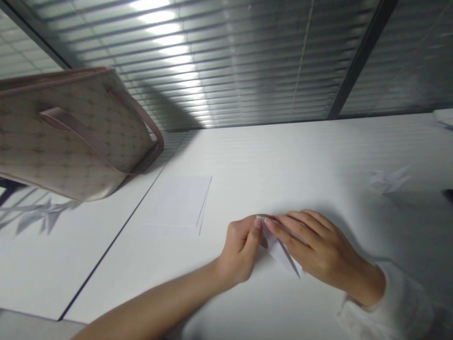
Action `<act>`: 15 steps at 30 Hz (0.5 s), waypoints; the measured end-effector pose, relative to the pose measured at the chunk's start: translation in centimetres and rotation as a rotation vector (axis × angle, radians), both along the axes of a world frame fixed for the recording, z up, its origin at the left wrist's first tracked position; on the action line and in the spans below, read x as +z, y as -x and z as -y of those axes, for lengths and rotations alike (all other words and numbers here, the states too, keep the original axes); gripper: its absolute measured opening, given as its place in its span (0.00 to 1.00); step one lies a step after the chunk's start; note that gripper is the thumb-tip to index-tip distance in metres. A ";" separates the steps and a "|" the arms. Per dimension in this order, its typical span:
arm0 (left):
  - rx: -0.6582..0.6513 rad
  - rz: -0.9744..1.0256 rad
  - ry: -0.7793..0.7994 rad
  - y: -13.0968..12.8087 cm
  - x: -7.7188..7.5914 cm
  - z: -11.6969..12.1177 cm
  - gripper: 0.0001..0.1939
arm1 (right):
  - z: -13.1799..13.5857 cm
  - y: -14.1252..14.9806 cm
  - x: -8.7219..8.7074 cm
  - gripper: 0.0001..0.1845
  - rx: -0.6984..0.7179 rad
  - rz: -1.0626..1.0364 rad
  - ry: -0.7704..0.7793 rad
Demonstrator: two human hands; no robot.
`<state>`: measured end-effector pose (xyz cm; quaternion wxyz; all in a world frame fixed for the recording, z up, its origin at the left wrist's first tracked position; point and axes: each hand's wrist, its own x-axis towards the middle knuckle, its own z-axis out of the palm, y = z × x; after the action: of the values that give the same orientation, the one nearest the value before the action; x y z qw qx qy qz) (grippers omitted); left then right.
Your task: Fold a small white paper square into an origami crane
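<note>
A small piece of folded white paper [279,253] is between my hands, low in the middle of the view. Its lower part ends in a narrow point toward the right. My left hand [242,248] pinches its upper left corner between thumb and fingers. From the right, my right hand [318,245] lies over the paper with its fingers stretched out, the index fingertip touching it near the left thumb. The right palm and thumb are hidden beneath that hand. To the left of my hands lie several square white sheets [177,200], slightly fanned.
A patterned handbag [81,137] with pink handles stands at the left. Folded paper shapes lie nearby: one [389,180] at the right, others [42,217] below the bag. A dark seam crosses the white table [265,160]. Blinds behind glass [247,61] rise beyond its far edge.
</note>
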<state>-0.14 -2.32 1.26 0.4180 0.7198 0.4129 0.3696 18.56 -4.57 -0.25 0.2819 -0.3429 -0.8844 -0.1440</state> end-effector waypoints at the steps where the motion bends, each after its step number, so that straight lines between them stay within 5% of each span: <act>1: 0.000 -0.011 -0.001 0.0 0.0 0.0 0.24 | 0.0 0.1 0.0 0.24 -0.001 -0.003 0.009; 15: 0.022 -0.112 0.010 0.3 0.1 0.1 0.21 | 0.2 0.3 0.2 0.24 0.056 -0.168 0.200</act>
<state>-0.46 -2.39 1.36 0.3940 0.7326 0.4453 0.3312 18.30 -4.74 -0.03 0.3233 -0.3552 -0.8769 -0.0182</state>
